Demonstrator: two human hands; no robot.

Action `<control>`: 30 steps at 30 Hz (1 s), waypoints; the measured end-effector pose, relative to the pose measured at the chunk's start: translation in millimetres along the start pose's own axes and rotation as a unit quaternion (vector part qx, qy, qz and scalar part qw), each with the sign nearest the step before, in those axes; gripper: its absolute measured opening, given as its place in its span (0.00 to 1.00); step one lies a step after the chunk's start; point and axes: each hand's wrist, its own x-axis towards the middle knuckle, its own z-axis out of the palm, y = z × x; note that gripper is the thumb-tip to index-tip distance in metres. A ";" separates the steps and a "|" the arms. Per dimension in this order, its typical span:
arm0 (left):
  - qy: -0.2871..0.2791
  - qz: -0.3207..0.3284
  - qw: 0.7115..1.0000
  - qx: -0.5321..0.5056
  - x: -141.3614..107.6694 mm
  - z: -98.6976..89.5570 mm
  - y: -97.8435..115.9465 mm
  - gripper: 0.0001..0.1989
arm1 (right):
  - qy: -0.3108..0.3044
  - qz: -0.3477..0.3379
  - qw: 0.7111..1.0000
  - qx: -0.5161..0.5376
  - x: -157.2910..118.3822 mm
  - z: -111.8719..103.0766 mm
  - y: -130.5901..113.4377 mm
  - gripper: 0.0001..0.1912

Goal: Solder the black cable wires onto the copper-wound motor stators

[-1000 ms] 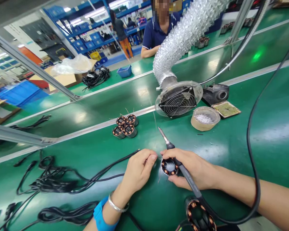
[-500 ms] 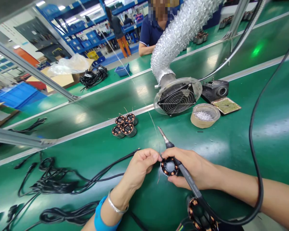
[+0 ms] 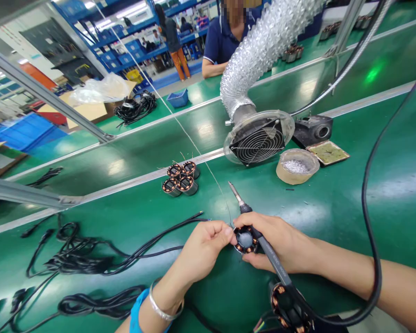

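Observation:
My right hand [image 3: 286, 243] is closed around a soldering iron [image 3: 272, 254] and a small motor stator [image 3: 250, 249] together. The iron's bare metal tip points up and away, beyond the stator. Copper windings ring the stator, and its round middle looks pale. At the stator's left edge, the thumb and forefinger of my left hand [image 3: 206, 245] are pinched on a thin wire [image 3: 230, 218]; the fingers hide its end. Below my right hand sits another wound stator [image 3: 280, 303], partly covered by the iron's cord [image 3: 365, 203].
Several stators [image 3: 180, 178] stand grouped by the metal rail. A fan [image 3: 258, 141] on a foil duct [image 3: 244, 69] stands ahead, beside a round tub [image 3: 296, 173] of silvery bits and a sponge tray [image 3: 329, 152]. Black cables [image 3: 79, 259] lie left. Across the bench sits a person [image 3: 217, 46].
My left hand has shifted slightly right, its fingertips now against the stator's edge. The right hand keeps its hold on the stator and iron. The view has shifted slightly.

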 end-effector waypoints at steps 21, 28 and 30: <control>-0.058 -0.006 0.994 -0.088 -18.0 11.1 -11.9 0.23 | -0.006 -0.023 0.999 -0.049 -8.9 2.1 4.3 0.25; 0.051 0.079 0.914 0.394 -46.3 -43.6 12.9 0.19 | 0.006 0.007 0.992 -0.127 -11.2 -9.8 20.4 0.23; 0.133 0.046 0.867 0.479 -51.2 -68.3 8.8 0.18 | 0.022 0.022 0.989 -0.144 -9.9 -14.0 24.6 0.24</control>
